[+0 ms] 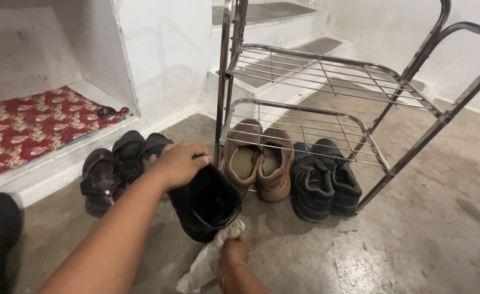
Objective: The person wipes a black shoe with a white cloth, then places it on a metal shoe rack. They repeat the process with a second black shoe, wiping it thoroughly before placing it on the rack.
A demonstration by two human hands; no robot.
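My left hand [179, 162] grips the top of a black shoe [206, 202] and holds it off the floor, its opening turned toward me. Just below it, my right hand [232, 253] is closed on a white cloth [206, 263] that touches the shoe's lower edge and hangs down toward the floor. Both hands are in front of a metal shoe rack [327, 76].
A pair of brown shoes [259, 160] and a pair of black sneakers [324, 179] sit under the rack's lowest shelf. Dark sandals [115, 166] lie to the left on the concrete floor. A red patterned mat [28, 128] covers a raised ledge; steps [283, 32] rise behind.
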